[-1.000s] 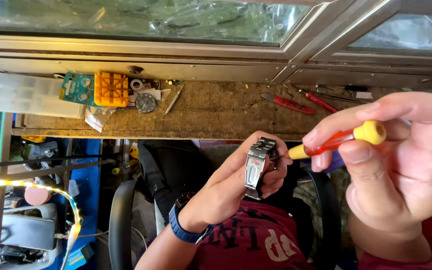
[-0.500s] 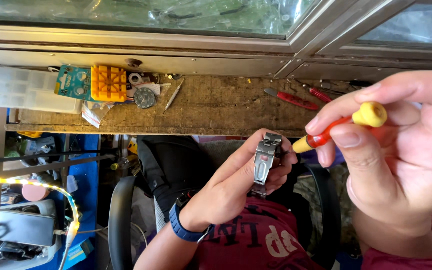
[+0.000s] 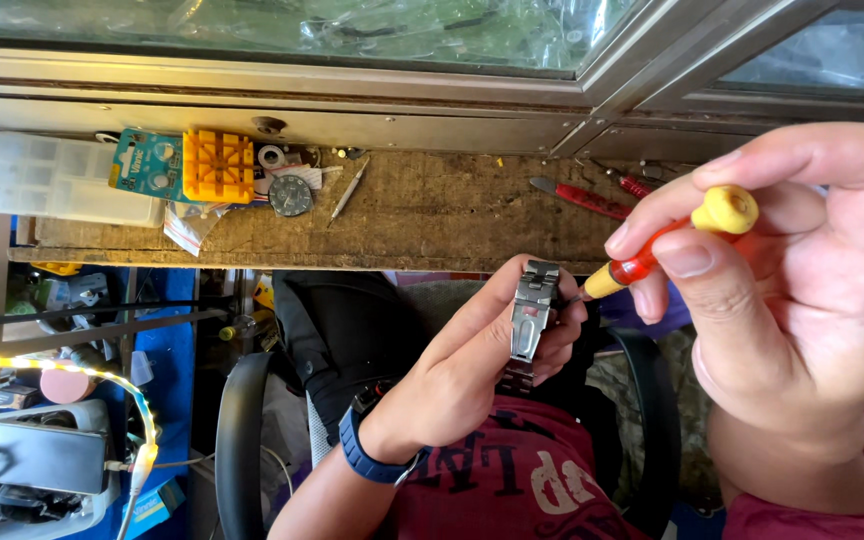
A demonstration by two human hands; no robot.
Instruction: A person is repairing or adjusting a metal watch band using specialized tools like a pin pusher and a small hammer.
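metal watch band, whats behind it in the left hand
The fingers of the left hand wrap behind the metal watch band; its lower links and any watch case are hidden.

Teal blister card [image 3: 144, 163] on bench [image 3: 432, 220]

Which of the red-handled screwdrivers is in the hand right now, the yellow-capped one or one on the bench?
The yellow-capped screwdriver, pinched in the right hand, tip at the metal watch bracelet. The plain red screwdrivers lie untouched on the wooden bench.

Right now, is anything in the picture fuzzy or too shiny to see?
Head view: the right hand, close to the camera, looks soft; the metal watch bracelet in the left hand is sharp; daylight glares off the window glass; the light strip glows washed out.
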